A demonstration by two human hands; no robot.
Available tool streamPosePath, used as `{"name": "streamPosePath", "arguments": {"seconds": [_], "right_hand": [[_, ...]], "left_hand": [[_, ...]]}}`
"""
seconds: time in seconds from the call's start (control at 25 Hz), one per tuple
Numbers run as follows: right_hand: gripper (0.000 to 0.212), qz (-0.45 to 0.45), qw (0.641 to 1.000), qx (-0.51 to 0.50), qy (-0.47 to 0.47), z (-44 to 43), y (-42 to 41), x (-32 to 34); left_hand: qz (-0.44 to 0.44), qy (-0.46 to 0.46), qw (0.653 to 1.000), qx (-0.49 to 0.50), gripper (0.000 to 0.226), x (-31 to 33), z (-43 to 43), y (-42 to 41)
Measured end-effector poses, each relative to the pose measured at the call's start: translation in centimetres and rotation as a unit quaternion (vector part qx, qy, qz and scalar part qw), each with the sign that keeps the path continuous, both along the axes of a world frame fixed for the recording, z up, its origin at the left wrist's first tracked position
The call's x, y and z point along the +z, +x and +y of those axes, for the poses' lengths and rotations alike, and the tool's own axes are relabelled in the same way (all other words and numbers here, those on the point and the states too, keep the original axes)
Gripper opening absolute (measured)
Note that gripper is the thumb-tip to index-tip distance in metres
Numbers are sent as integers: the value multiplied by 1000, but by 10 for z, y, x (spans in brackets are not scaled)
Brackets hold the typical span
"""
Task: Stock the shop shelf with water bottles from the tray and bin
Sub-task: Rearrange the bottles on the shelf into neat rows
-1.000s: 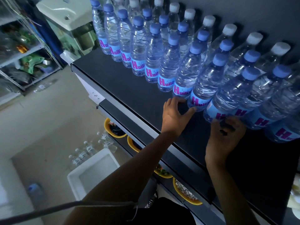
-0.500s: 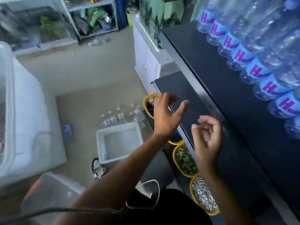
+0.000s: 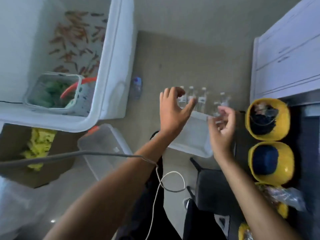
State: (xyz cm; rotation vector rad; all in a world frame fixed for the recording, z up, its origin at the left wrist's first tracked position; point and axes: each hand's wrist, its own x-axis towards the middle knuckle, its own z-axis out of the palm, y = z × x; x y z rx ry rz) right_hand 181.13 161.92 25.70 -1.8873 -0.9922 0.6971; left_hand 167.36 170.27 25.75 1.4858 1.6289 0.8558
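Both the left hand (image 3: 173,110) and right hand (image 3: 222,125) are spread and empty, so a rushed grab could easily topple the upright bottles (image 3: 201,99) crowded at 12 o'clock of the tray (image 3: 195,146).

1. Water bottles (image 3: 201,99): clear plastic, white caps, paper-like labels; blurred.
2. Tray (image 3: 194,135): white plastic, smooth, semi-matt.
3. Bin (image 3: 105,149): translucent plastic, smooth, orange clip at one corner.
4. Large tub (image 3: 110,66): white plastic, smooth, faint sheen.
5. Basket (image 3: 52,90): pale perforated plastic.
6. Bowls (image 3: 267,116): yellow plastic, glossy.
7. Cardboard box (image 3: 15,149): brown, matt.
8. Floor (image 3: 173,54): grey-beige, matt, finely textured.
9. Cabinet (image 3: 285,49): white, smooth, matt.
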Motion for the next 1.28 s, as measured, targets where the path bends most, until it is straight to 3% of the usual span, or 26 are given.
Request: {"name": "streamPosePath", "arguments": {"seconds": [0.16,0.48,0.64,0.76,0.96,1.16,1.28], "right_hand": [[39,-28,995,74,-54,78,-59,-139],[43,-14,975,177,-135,158,-124,-398],[45,-40,959,228,-164,191,-143,-495],[46,-42,954,248,-165,220,-166,-549],[40,-11,964,207,-168,243,-183,-596],[37,-24,962,207,-176,241,-182,-609],[33,-30,968,186,-166,240,-166,-591]], "left_hand": [[76,-81,992,64,42,-135,49,-76],[200,-196,957,81,70,-403,122,-121],[200,-231,942,140,78,-510,158,-132],[221,-300,911,173,89,-580,185,-161],[139,-350,904,204,55,-643,214,-186],[28,-332,917,218,14,-648,206,-174],[-49,-318,919,229,15,-625,189,-141]]}}
